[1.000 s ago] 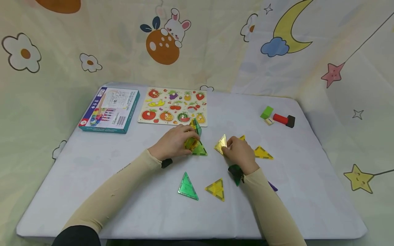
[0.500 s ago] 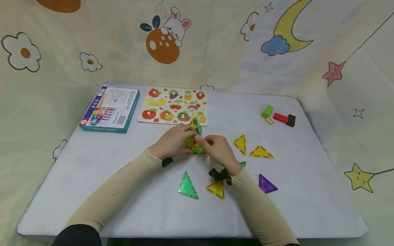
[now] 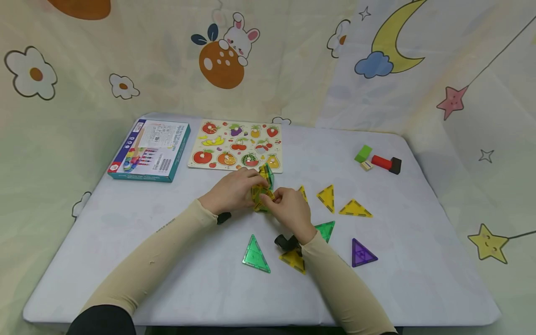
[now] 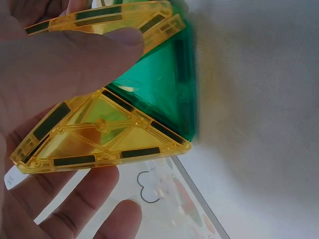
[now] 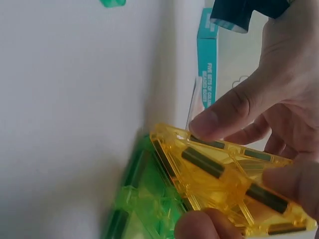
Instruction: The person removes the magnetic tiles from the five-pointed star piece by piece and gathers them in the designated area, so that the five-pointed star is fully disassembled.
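Near the middle of the table, both hands meet at a small build of yellow and green triangular magnetic tiles (image 3: 260,195). My left hand (image 3: 230,191) grips it from the left, its thumb (image 4: 65,62) lying across a yellow tile. In the left wrist view, another yellow tile (image 4: 112,122) leans against a green tile (image 4: 149,84). My right hand (image 3: 293,209) pinches a yellow triangular magnetic tile (image 5: 219,174) at the build's right side. Beside it in the right wrist view stands a lighter green tile (image 5: 144,214). The fingers hide part of the build.
Loose yellow tiles (image 3: 355,208), green tiles (image 3: 255,255) and a purple tile (image 3: 363,253) lie around the right hand and in front. Behind are a fruit puzzle board (image 3: 234,144) and a flat box (image 3: 150,149). Small blocks (image 3: 381,162) lie at back right.
My right hand has moved left from the loose yellow tiles to the build, uncovering the green and purple tiles at right. My left hand has stayed at the build.
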Demonstrator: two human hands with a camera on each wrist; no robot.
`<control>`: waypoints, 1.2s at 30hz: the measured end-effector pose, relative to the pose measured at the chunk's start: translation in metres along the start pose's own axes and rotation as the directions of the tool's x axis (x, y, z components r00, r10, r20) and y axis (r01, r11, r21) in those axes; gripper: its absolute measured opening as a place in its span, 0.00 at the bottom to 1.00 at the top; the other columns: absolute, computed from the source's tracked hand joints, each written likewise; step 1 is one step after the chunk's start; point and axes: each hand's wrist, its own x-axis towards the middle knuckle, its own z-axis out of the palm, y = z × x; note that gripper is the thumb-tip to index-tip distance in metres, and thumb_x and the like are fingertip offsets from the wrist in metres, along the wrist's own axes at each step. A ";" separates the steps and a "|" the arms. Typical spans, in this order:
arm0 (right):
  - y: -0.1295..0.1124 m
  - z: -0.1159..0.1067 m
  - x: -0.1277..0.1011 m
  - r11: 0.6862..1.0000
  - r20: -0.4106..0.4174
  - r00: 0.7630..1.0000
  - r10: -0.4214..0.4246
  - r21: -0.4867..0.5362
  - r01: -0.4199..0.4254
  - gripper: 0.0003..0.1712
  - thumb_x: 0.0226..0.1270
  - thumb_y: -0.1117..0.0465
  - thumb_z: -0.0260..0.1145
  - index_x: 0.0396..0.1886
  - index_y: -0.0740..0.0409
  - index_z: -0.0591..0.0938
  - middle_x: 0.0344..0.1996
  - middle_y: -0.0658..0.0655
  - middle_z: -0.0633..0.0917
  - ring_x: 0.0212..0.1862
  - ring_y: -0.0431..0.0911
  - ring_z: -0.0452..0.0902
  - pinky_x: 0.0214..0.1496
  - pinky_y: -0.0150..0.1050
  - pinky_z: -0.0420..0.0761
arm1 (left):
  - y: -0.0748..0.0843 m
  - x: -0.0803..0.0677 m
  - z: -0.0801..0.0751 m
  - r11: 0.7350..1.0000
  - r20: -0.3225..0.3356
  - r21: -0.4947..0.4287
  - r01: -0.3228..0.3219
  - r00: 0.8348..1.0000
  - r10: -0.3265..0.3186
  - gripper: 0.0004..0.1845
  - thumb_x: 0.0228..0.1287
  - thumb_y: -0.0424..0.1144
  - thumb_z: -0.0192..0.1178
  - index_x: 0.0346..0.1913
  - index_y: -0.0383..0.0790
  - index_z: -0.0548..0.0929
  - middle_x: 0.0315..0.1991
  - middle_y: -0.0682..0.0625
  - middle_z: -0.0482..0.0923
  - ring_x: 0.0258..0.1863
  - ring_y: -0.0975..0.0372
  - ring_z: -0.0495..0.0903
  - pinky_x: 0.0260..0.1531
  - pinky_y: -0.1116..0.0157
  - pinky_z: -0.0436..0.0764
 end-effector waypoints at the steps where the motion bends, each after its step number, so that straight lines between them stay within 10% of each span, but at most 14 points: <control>1: 0.000 0.001 0.000 1.000 -0.010 1.000 0.001 0.000 -0.001 0.26 0.69 0.41 0.69 0.21 0.54 0.78 0.13 0.48 0.71 0.17 0.42 0.66 0.19 0.33 0.57 | 0.000 0.000 0.000 1.000 -0.002 0.003 -0.002 1.000 0.002 0.31 0.51 0.41 0.82 0.60 0.52 0.84 0.58 0.49 0.82 0.60 0.53 0.80 0.67 0.51 0.79; 17: 0.013 0.001 -0.006 0.996 -0.011 0.996 -0.090 0.009 0.090 0.15 0.71 0.56 0.69 0.48 0.62 0.89 0.35 0.59 0.92 0.19 0.39 0.69 0.23 0.32 0.72 | -0.002 -0.009 0.004 0.997 -0.043 -0.054 0.047 0.998 -0.049 0.30 0.50 0.40 0.83 0.57 0.54 0.85 0.59 0.51 0.81 0.59 0.53 0.79 0.65 0.52 0.81; 36: 0.024 -0.020 -0.027 0.983 0.135 0.974 -0.183 0.030 0.180 0.14 0.70 0.57 0.72 0.51 0.58 0.87 0.38 0.55 0.91 0.30 0.40 0.77 0.34 0.35 0.77 | -0.004 -0.009 0.007 0.996 -0.048 -0.080 0.049 0.997 -0.053 0.30 0.51 0.40 0.83 0.58 0.55 0.84 0.60 0.51 0.80 0.59 0.54 0.78 0.65 0.51 0.80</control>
